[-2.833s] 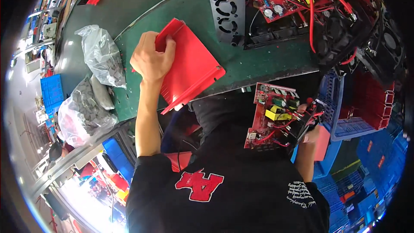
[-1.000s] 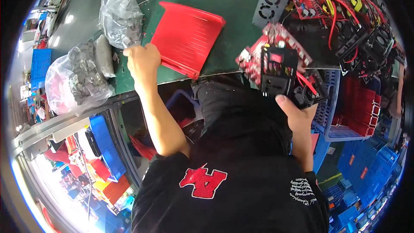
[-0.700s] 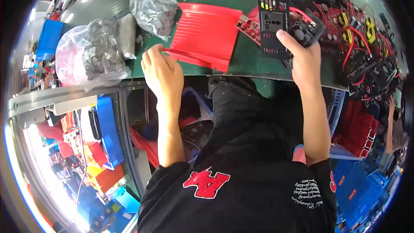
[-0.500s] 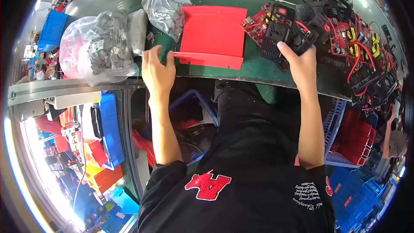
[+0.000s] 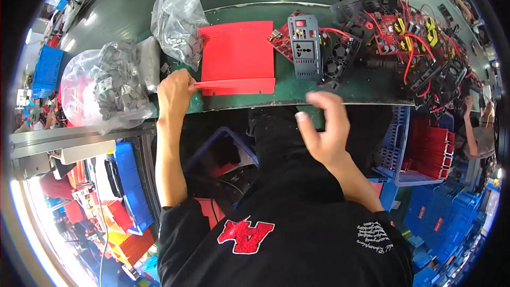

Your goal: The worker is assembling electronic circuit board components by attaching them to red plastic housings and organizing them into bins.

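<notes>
red tray point(image 5: 237, 56), flat on green mat

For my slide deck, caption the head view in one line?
Left hand grips red tray on green bench; open right hand hovers below grey socket panel.

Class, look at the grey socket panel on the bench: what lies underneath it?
The grey socket panel rests on a red circuit board, whose edge and red wires show beside it, on the green mat. The board's middle is covered. The right hand hovers, empty.
</notes>
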Motion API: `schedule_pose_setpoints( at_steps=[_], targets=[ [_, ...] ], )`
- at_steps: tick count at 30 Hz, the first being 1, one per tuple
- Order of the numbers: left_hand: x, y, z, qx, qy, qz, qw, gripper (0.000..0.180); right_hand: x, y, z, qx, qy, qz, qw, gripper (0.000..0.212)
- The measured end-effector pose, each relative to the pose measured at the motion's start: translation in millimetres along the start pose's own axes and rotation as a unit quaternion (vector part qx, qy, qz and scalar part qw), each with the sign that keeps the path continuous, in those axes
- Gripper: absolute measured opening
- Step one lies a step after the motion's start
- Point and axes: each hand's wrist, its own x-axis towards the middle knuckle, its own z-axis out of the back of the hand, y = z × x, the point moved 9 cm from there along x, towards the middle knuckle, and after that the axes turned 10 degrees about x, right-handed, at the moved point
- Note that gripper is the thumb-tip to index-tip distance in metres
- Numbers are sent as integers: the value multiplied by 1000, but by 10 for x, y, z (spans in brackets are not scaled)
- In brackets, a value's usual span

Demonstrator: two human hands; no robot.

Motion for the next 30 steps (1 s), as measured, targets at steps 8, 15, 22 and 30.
schedule_pose_setpoints(
  at_steps=[8,15,22,30],
  targets=[
    [-824,-807,307,-630,53,306,712,18,14,391,-782,76,115,40,990,28],
    [-1115,-1024,165,-675,28,301,674,17,-115,343,-709,125,58,19,990,21],
    [-765,-759,201,-521,14,211,827,18,-117,4,-969,117,29,-40,992,12],
    [-52,-399,211,-290,-22,-84,953,23,31,-180,-1460,64,-66,36,995,16]
  ],
)
